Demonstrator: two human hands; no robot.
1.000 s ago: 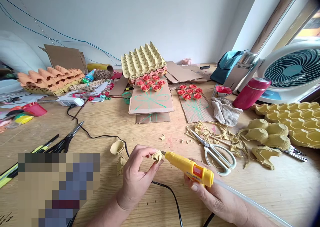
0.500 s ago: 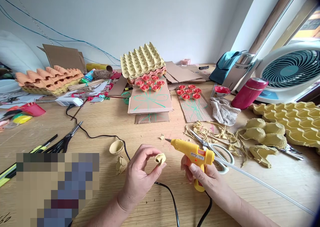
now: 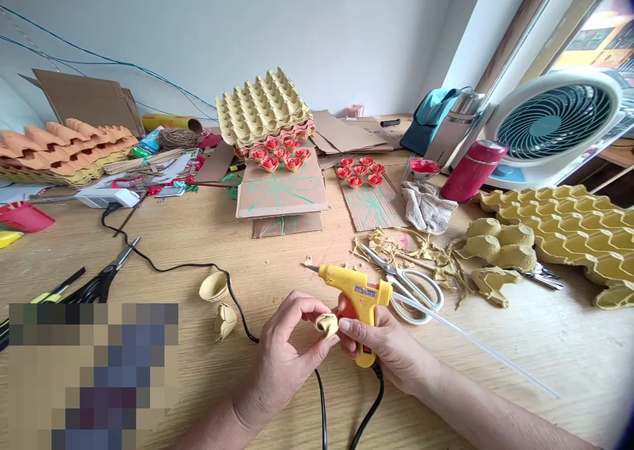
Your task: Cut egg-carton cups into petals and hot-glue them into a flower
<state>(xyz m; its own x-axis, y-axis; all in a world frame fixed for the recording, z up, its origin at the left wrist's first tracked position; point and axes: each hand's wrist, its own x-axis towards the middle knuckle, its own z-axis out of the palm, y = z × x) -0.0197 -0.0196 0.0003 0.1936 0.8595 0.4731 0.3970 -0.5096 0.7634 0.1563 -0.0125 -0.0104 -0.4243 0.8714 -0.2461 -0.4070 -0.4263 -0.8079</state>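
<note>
Pinched between the thumb and fingers of my left hand is a small rolled rosebud of yellowish egg-carton pulp. My right hand wraps the handle of a yellow hot glue gun, whose nozzle points left. A long clear glue stick sticks out of its back. My right thumb tip and fingers reach up to the bud's right side; whether they press on it I cannot tell. Left of my left hand stand a pulp cup and a petalled pulp piece.
White-handled scissors and pulp scraps lie beyond the glue gun. Egg trays are at the right. Red paper flowers sit on cardboard. Black scissors lie left, and a black cord crosses the table.
My right hand has brought the glue gun leftward, so its fingers now meet the bud in my left hand. The whole view has shifted a little.
</note>
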